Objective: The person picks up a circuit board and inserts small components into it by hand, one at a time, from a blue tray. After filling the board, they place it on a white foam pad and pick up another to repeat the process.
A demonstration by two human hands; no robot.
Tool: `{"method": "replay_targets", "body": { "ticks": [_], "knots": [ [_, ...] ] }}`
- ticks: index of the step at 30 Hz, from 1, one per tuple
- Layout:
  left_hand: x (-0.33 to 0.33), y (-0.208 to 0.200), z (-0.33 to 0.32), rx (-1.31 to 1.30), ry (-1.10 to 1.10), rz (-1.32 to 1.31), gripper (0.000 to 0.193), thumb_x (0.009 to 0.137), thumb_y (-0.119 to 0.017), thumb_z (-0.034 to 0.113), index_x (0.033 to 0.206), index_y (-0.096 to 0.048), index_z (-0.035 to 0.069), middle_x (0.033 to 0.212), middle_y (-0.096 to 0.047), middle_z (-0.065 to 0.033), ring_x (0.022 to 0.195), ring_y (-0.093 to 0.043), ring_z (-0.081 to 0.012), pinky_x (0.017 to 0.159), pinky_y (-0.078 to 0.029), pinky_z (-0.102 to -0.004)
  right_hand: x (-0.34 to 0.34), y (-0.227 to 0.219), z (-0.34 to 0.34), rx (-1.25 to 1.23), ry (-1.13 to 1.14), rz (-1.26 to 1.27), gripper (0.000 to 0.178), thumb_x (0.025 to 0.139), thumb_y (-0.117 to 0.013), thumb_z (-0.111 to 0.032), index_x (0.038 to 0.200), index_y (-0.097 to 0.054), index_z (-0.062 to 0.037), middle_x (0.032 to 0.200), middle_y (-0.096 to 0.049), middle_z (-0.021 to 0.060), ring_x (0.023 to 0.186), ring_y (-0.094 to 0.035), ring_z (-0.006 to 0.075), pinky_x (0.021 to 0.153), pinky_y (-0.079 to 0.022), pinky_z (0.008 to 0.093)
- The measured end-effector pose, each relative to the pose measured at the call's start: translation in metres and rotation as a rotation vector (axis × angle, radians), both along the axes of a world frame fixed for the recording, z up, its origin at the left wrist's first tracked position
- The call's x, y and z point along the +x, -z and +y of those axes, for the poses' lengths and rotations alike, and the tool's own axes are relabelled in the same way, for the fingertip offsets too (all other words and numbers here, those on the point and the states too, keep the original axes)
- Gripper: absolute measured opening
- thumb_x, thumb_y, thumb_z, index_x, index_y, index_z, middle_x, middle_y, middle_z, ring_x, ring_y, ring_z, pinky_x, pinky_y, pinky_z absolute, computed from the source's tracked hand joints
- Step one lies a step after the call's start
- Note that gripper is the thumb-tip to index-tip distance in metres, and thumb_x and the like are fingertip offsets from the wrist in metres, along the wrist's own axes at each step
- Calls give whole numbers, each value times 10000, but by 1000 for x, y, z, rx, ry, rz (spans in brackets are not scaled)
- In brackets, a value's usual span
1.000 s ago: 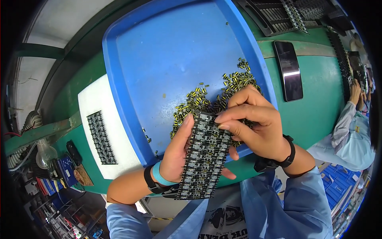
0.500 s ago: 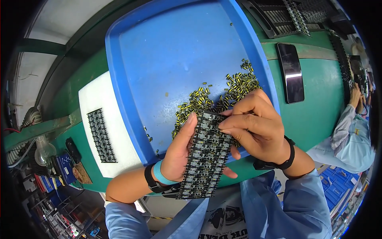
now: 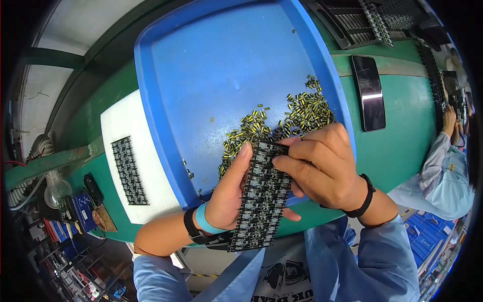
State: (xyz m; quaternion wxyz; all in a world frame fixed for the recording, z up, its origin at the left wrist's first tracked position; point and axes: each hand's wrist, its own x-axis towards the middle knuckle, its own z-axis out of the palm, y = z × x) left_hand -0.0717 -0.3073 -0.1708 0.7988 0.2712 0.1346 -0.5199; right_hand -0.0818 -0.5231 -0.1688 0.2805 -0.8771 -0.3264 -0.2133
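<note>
A long black circuit board panel (image 3: 259,204), crowded with small parts, is held tilted over the near edge of a blue tray (image 3: 344,103). My left hand (image 3: 225,201) grips it from the left and beneath, thumb along its left edge and fingertips showing past the right side. At the panel's upper right, my right hand (image 3: 327,163) is closed in a pinch against the board; whatever is between its fingertips is hidden. Small yellow-and-black cylindrical capacitors (image 3: 308,106) with wire leads lie heaped in the tray just beyond both hands.
Left of the tray, a second board panel (image 3: 130,171) rests on a white foam sheet (image 3: 113,123). A phone (image 3: 369,93) lies to the right on the green table (image 3: 402,108). Black racks (image 3: 347,25) stand at the far right. Another person's hand (image 3: 449,121) is at the right edge.
My right hand's fingers have curled further over the panel's upper right edge, and the hand has turned slightly downward. The left hand keeps its grip on the panel, which has barely shifted.
</note>
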Motion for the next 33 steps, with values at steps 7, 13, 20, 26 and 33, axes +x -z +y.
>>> {"method": "replay_targets", "body": {
  "ticks": [7,13,20,26,33],
  "knots": [
    [2,6,6,-223,-68,142,815,1079,-257,722,1635,-359,136,1368,-646,-101,1124,-683,-276,926,-614,-629,2,-8,-5,-61,-37,13,455,661,-784,-212,1097,-811,-85,1008,-669,16,970,-639,226,804,-455,386],
    [5,10,6,-365,-82,114,859,1062,-264,746,1679,-269,147,1451,-585,-160,1172,-655,-312,934,-591,-669,15,-8,-15,147,-95,231,329,750,-800,-147,1072,-802,-79,1042,-673,37,993,-632,238,808,-464,382],
    [5,24,7,-464,-123,139,869,1052,-276,757,1712,-155,203,1535,-442,-267,1227,-590,-402,933,-552,-752,16,16,-18,-142,255,364,183,826,-758,23,996,-723,-33,1062,-669,105,1016,-644,304,840,-500,395],
    [4,23,8,-466,-120,137,867,1053,-276,756,1711,-163,202,1535,-441,-265,1227,-590,-404,941,-549,-751,16,9,-16,-51,245,339,171,855,-742,45,1011,-711,-18,1051,-698,108,1002,-668,319,853,-530,406],
    [7,21,8,-425,-113,107,863,1055,-266,754,1710,-165,202,1524,-462,-254,1219,-600,-389,937,-558,-741,8,6,-9,566,290,663,160,894,-753,39,1044,-707,8,1004,-756,111,862,-733,248,806,-579,341]
  ]
}}
